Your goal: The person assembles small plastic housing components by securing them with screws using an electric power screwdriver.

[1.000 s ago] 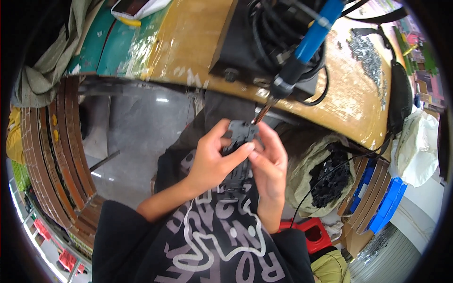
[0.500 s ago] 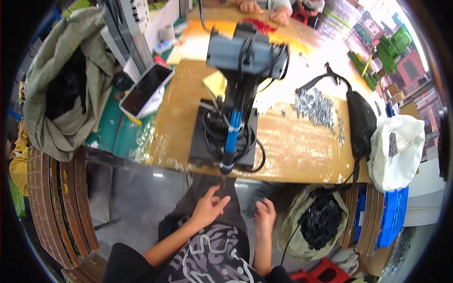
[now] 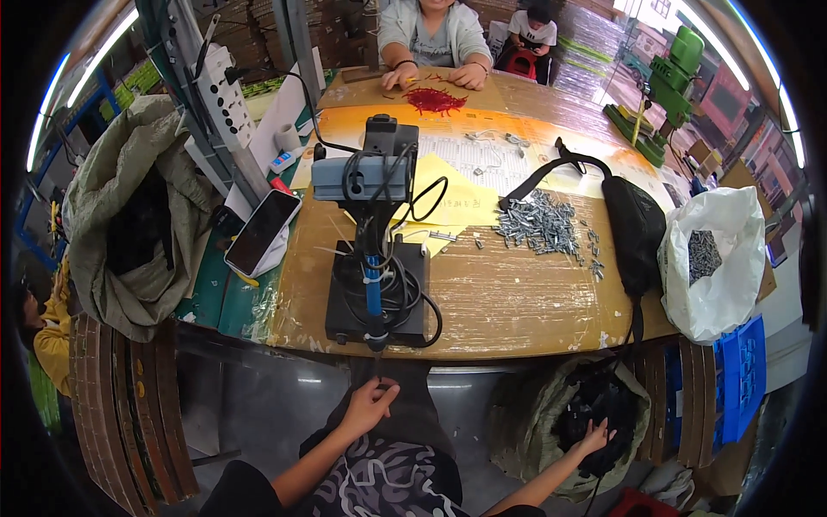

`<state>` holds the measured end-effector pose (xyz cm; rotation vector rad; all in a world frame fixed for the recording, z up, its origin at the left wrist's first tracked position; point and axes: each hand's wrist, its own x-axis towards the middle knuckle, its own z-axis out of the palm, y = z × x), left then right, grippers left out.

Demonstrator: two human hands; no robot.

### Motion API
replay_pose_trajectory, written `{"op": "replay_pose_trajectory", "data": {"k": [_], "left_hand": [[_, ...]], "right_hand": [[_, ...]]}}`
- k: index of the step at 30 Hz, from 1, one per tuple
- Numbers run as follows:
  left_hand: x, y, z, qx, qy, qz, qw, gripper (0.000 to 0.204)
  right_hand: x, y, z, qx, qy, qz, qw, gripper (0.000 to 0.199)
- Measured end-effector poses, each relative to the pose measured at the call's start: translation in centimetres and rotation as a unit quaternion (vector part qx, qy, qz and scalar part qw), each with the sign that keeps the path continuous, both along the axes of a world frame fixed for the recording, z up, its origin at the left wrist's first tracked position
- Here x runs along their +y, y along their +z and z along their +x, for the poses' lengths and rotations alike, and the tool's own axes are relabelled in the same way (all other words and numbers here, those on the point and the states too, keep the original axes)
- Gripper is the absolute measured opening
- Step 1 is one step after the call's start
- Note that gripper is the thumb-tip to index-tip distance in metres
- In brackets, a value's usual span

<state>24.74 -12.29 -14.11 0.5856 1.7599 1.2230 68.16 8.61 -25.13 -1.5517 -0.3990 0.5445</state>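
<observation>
We are holding our left hand (image 3: 370, 408) near the tip of the blue and black screwdriver (image 3: 373, 297) at the desk's (image 3: 508, 302) edge, its grip curled, on what we cannot tell. Our right hand (image 3: 594, 439) is resting over black parts (image 3: 587, 398) inside the open sack (image 3: 536, 428), its grip standing apart.

The person wore a black shirt (image 3: 444, 495), its front printed with chunky, rounded letters (image 3: 405, 453) in muted greyish mauve, and 1 paler, wavy line (image 3: 372, 470) ran among them. Of the 2 black sleeves, the left sleeve (image 3: 241, 489) looked loose; the right sleeve (image 3: 517, 511) showed only a sliver. The left hand (image 3: 369, 408) and right hand (image 3: 593, 439) were bare. The trousers (image 3: 407, 415) were dark and plain.
</observation>
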Motion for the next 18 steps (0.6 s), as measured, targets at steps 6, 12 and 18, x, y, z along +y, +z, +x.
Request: {"op": "replay_pose_trajectory", "data": {"k": [6, 12, 18], "left_hand": [[-0.6, -0.5, 0.3, 0.03, 0.014, 0.004, 0.999, 0.024], [-5.1, 0.4, -7.2, 0.216, 0.211, 0.014, 0.953, 0.022], [-12.0, 7.3, -22.4, 0.482, 0.379, 0.2, 0.765, 0.011]], "right_hand": [[-2.0, -3.7, -0.3, -0.217, 0.113, -0.093, 0.965, 0.066], [-5.3, 7.3, -12.7, 0.029, 0.409, -0.051, 0.911, 0.026], [-3.5, 21.3, -21.6, -0.117, 0.35, 0.156, 0.916, 0.017]]}}
